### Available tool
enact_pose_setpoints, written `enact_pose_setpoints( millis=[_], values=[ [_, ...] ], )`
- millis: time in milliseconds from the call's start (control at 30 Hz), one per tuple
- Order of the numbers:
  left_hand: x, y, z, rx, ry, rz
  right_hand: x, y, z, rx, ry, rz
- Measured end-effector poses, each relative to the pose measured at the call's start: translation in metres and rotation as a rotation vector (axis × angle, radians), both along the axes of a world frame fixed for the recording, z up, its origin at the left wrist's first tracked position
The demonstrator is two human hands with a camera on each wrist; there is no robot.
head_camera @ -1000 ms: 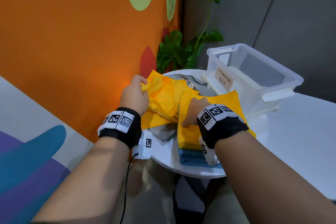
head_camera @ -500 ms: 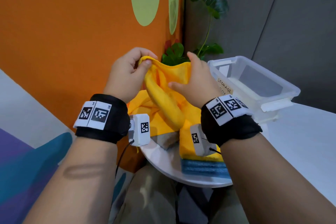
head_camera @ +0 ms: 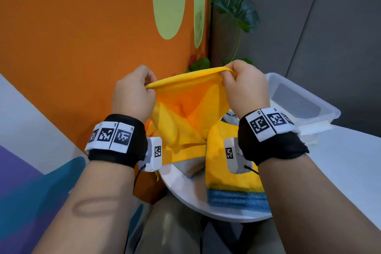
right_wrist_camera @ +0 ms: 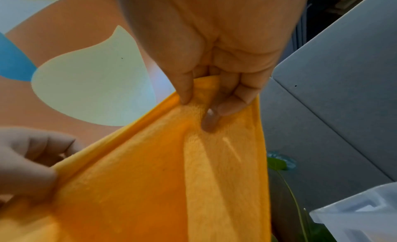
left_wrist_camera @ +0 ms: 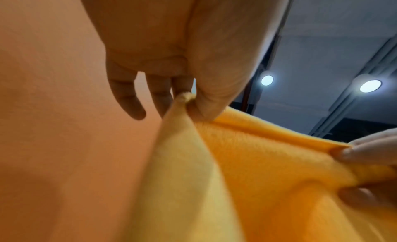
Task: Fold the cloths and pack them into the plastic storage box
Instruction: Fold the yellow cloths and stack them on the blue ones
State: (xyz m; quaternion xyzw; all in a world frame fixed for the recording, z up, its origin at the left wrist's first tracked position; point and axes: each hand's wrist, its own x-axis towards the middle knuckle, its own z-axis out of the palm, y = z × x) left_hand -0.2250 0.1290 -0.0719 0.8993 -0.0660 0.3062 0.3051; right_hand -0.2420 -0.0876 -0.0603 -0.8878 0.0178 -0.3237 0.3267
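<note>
Nearest, on the round white table (head_camera: 181, 189), a folded stack (head_camera: 233, 181) of yellow over blue, done and waiting beside a grey cloth (head_camera: 190, 168). Above it, held up for spreading: a yellow cloth (head_camera: 185, 105), top edge stretched between left hand (head_camera: 134, 95) and right hand (head_camera: 245, 88), each pinching a corner between thumb and curled fingers, the rest hanging in loose folds. Beyond, the clear storage box (head_camera: 321, 109), apparently empty; next, probably, laying flat and halving, corners kept matched.
</note>
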Motion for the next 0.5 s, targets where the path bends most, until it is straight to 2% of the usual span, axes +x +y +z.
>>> enact_pose_setpoints(
  millis=[133, 233, 400, 500],
  values=[
    [0.006, 0.006, -0.003, 0.003, 0.008, 0.090, -0.002, -0.001, 0.006, -0.006, -0.051, -0.045],
    [0.010, 0.010, -0.001, -0.080, 0.000, 0.123, -0.003, -0.002, 0.012, 0.026, -0.101, -0.044],
    [0.016, 0.009, 0.016, -0.185, -0.094, 0.099, -0.003, 0.002, 0.026, 0.057, -0.196, -0.039],
    [0.013, 0.007, 0.029, -0.149, -0.149, 0.043, -0.004, 0.002, 0.035, 0.094, -0.268, -0.043]
  ],
)
